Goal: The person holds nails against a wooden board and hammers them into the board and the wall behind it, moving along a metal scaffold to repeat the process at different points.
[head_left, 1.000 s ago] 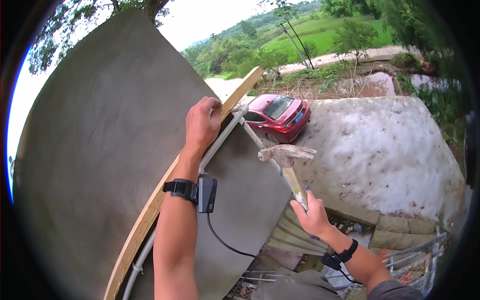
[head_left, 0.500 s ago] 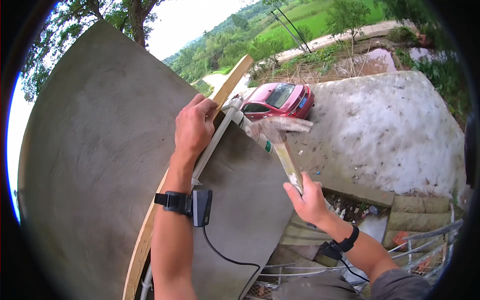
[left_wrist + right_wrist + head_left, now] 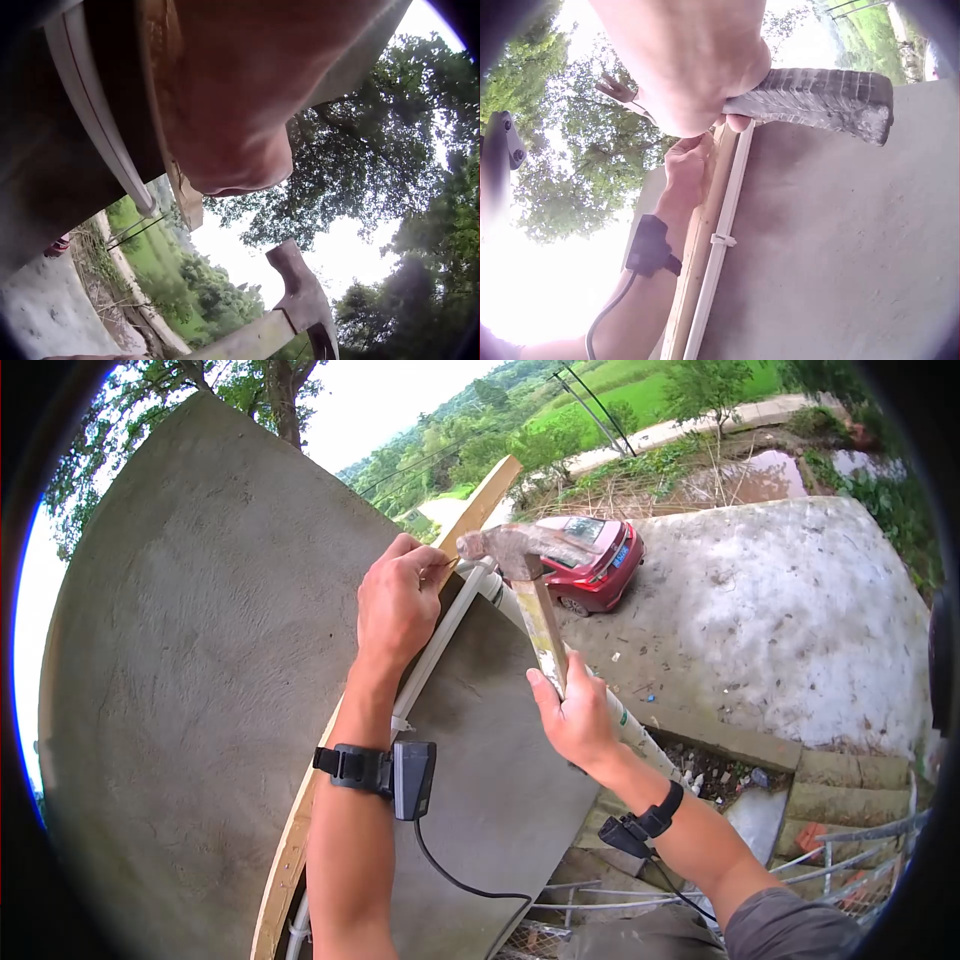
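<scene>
My right hand (image 3: 580,715) grips a worn claw hammer (image 3: 540,615) by its handle, the head raised beside my left hand (image 3: 400,605). That left hand is at the edge of a long wooden strip (image 3: 485,495), thumb and fingers pinching a thin nail (image 3: 452,563) against it. Right at the nail is the hammer's striking face. In the left wrist view the hammer head (image 3: 296,289) shows below the curled fingers. The dark ridged end of the handle (image 3: 825,101) sticks out of the right fist in the right wrist view.
The strip runs along the edge of a grey concrete slab (image 3: 220,580). A white pipe (image 3: 435,645) lies alongside it. Far below are a red car (image 3: 610,575), a pale paved yard (image 3: 800,620) and metal railings (image 3: 850,850). Cables hang from both wrist cameras.
The hammer has moved left and up, from over the lower wall to right beside my left hand. The left hand stays at the wooden strip while the view shifts slightly.
</scene>
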Demonstrator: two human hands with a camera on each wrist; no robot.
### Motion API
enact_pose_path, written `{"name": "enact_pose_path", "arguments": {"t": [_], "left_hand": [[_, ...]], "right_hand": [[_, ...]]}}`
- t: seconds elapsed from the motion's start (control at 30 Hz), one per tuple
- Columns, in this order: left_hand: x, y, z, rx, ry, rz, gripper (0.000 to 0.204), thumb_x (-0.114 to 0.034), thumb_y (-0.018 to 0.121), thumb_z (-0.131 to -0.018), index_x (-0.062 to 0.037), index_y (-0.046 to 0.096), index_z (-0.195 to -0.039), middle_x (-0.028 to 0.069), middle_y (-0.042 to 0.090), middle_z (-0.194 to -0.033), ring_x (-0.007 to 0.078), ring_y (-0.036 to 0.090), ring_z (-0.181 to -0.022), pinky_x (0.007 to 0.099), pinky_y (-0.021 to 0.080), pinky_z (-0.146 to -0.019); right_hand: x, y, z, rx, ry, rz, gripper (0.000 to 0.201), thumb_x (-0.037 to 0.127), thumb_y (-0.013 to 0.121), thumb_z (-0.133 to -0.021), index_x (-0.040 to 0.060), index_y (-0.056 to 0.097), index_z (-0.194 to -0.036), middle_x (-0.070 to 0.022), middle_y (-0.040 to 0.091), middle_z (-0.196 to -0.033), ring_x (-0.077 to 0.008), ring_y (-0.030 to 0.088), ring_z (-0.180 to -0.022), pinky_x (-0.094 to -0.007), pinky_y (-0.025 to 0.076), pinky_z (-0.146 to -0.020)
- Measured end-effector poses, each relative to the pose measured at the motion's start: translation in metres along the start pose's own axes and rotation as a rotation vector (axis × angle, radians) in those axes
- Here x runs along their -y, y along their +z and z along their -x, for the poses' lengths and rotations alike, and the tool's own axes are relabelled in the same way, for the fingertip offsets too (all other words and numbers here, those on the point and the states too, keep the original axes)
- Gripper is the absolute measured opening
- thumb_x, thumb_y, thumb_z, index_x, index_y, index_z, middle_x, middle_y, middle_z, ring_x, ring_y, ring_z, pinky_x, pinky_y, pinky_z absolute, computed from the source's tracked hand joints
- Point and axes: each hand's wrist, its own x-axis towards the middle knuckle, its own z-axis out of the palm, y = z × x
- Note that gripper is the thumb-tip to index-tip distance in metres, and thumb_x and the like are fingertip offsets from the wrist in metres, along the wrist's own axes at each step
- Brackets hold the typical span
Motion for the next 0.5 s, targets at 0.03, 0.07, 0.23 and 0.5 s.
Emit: {"name": "enact_pose_path", "arguments": {"t": [0.03, 0.07, 0.23, 0.5], "left_hand": [[0.0, -0.001, 0.0, -0.004, -0.003, -0.001, 0.011, -0.002, 0.072, -0.09, -0.0005, 0.077, -0.1, 0.0109, 0.069, -0.096, 0.0301, 0.069, -0.086, 0.039, 0.053, -0.078], [0.0, -0.001, 0.0, 0.01, -0.014, -0.003, 0.011, -0.003, 0.071, -0.09, -0.0032, 0.077, -0.099, 0.0103, 0.069, -0.097, 0.0323, 0.069, -0.088, 0.0412, 0.053, -0.079], [0.0, -0.002, 0.002, 0.008, -0.005, 0.002, 0.012, -0.003, 0.069, -0.09, -0.0051, 0.078, -0.098, 0.0108, 0.068, -0.098, 0.0351, 0.069, -0.09, 0.0439, 0.053, -0.079], [0.003, 0.002, -0.001, -0.038, 0.003, -0.022, 0.012, -0.001, 0.074, -0.087, 0.0008, 0.078, -0.098, 0.0122, 0.066, -0.093, 0.0303, 0.066, -0.081, 0.0388, 0.052, -0.075]], "right_hand": [[-0.009, 0.003, 0.001, 0.031, 0.002, 0.02, 0.025, 0.017, 0.067, -0.101, -0.0029, 0.052, -0.099, -0.0165, 0.059, -0.06, -0.0361, 0.064, -0.053, -0.044, 0.045, -0.049], [-0.015, 0.004, 0.002, 0.059, 0.006, 0.04, 0.025, 0.017, 0.067, -0.101, -0.0031, 0.052, -0.099, -0.017, 0.06, -0.06, -0.0366, 0.064, -0.053, -0.0439, 0.045, -0.049], [0.009, -0.006, 0.0, -0.042, -0.03, 0.001, 0.025, 0.015, 0.068, -0.101, -0.0032, 0.051, -0.099, -0.0145, 0.058, -0.059, -0.0317, 0.063, -0.051, -0.0404, 0.045, -0.048], [-0.009, 0.021, 0.005, -0.075, -0.071, 0.015, 0.023, 0.014, 0.067, -0.102, -0.0026, 0.05, -0.1, -0.0132, 0.055, -0.059, -0.0303, 0.062, -0.048, -0.0409, 0.044, -0.047]]}}
